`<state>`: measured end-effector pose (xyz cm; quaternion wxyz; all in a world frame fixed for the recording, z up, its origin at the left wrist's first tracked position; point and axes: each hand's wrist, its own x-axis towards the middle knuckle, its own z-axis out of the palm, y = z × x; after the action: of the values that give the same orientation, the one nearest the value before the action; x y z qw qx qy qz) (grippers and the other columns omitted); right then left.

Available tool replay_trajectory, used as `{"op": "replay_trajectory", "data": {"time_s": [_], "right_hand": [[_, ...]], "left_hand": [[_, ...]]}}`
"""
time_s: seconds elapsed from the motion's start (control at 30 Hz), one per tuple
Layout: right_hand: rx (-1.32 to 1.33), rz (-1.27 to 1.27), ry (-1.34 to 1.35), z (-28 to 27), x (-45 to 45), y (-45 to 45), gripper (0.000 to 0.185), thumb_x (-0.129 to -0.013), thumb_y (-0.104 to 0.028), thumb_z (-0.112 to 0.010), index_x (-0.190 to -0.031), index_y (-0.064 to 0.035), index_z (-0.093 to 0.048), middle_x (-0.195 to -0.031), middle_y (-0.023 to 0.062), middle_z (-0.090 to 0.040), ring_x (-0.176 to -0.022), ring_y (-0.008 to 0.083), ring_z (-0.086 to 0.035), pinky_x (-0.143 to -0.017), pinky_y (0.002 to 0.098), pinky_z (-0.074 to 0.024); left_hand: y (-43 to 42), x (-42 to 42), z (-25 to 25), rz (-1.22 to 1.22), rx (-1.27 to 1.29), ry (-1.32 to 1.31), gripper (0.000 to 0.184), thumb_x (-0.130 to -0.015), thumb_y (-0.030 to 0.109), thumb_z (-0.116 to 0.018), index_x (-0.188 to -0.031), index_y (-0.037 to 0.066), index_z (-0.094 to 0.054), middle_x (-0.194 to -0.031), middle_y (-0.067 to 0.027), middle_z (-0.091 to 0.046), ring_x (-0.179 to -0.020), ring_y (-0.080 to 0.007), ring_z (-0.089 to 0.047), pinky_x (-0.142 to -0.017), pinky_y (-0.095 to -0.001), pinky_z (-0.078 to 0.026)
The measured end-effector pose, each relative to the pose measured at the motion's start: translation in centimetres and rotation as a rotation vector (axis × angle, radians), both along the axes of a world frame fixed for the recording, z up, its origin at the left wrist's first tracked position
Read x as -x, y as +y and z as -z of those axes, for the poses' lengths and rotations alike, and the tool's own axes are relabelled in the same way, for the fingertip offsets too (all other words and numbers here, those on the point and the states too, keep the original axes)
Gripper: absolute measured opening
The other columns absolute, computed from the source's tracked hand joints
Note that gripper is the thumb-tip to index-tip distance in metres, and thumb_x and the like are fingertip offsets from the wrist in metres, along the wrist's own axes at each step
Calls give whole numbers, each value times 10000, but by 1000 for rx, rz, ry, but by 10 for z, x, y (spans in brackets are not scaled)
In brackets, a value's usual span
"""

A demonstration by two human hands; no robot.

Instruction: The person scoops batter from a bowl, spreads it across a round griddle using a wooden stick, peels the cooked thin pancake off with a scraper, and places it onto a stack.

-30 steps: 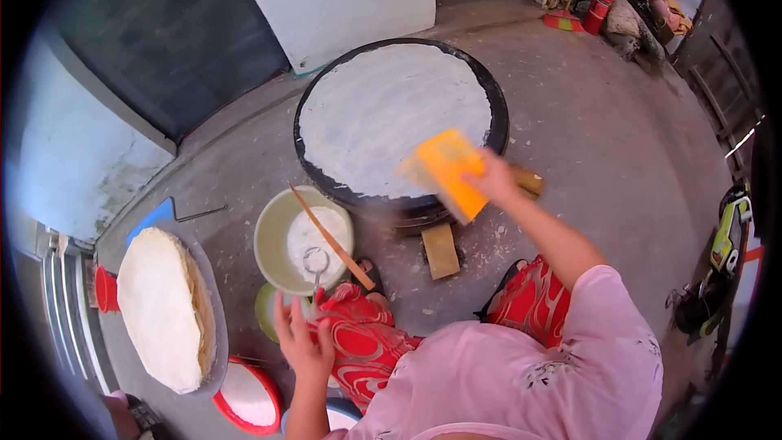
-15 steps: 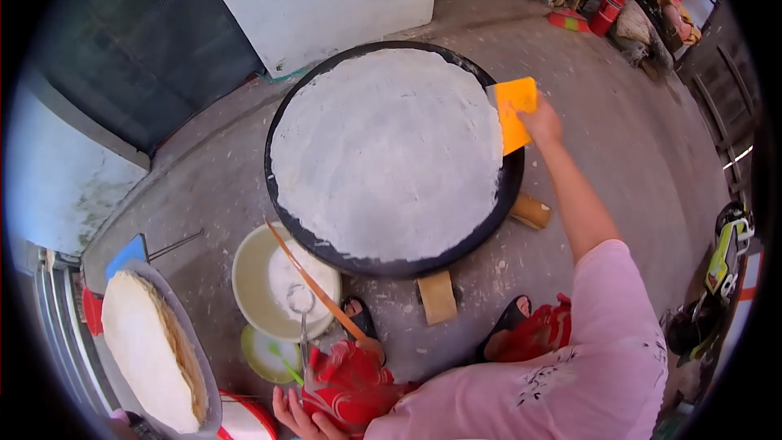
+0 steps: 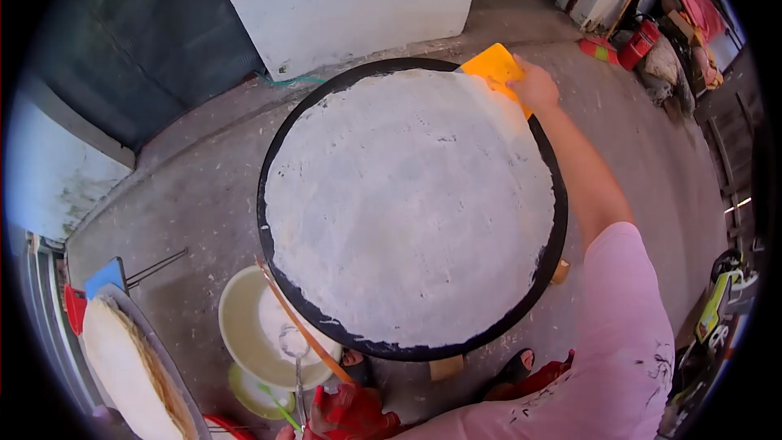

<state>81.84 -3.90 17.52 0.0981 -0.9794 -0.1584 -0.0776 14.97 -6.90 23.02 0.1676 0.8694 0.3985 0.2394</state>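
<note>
A wide round black griddle [image 3: 265, 232] carries a thin white sheet of batter [image 3: 407, 204] spread nearly to its rim. At the griddle's far right edge, my right hand [image 3: 535, 88] grips a yellow scraper [image 3: 494, 69], its edge against the batter. Only a small part of my left hand [image 3: 285, 433] shows at the bottom edge, near the red cloth on my knee; its fingers are mostly hidden. Left of that knee stands a pale bowl [image 3: 236, 322] of white batter with a metal ladle [image 3: 298, 375] in it and a wooden stick [image 3: 305, 330] across it.
A stack of flat pancakes [image 3: 126, 367] lies on a tray at the lower left, near a blue object [image 3: 104, 275] and a red container [image 3: 75, 308]. A small green bowl [image 3: 252, 395] sits below the batter bowl. Wooden blocks [image 3: 445, 367] support the griddle.
My right hand has carried the scraper from the griddle's near right side up to its far right edge. My left hand has dropped almost out of view. The view has leaned closer over the griddle.
</note>
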Motion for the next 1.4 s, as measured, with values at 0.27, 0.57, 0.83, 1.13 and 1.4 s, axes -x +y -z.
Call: {"op": "replay_trajectory", "data": {"time_s": [0.27,0.57,0.83,1.13,1.4], "right_hand": [[58,-321,-81,7,-33,117,607,-739,-256,-672,-1293,-312,-429,-1103,75,-586,-1016,242,-562,-837,383,-457],[-257,-1243,-50,29,90,316,559,-689,-125,-688,-1205,-278,-536,-1048,118,-593,-1002,290,-547,-892,377,-428],[-135,-1897,322,2,328,308,531,-631,20,-668,-1117,-183,-598,-1026,113,-610,-933,278,-585,-833,359,-468],[498,-2611,208,-4,486,32,145,-676,-195,-571,-668,-95,-675,-621,67,-624,-630,212,-594,-627,360,-418],[237,-1722,500,-64,440,-105,206,-776,-262,-557,-900,-100,-581,-745,84,-607,-691,266,-596,-610,387,-470]], "left_hand": [[16,-10,9,-151,61,13,392,-891,295,-450,-1100,-11,-579,-1217,-233,-438,-1093,-372,-443,-921,-446,-357],[24,-2,6,-154,67,65,398,-889,297,-460,-1064,-35,-593,-1184,-214,-477,-1066,-375,-446,-900,-458,-362],[14,13,3,-166,48,-28,390,-879,301,-478,-1036,-32,-607,-1147,-207,-494,-1035,-373,-450,-898,-461,-356],[-23,48,-11,-174,45,-128,405,-865,317,-488,-1041,-29,-605,-1145,-217,-498,-1062,-377,-446,-923,-468,-340],[-52,91,-19,-66,61,-107,376,-814,187,-519,-1134,-10,-537,-1235,-224,-421,-1136,-385,-393,-973,-471,-289]]}}
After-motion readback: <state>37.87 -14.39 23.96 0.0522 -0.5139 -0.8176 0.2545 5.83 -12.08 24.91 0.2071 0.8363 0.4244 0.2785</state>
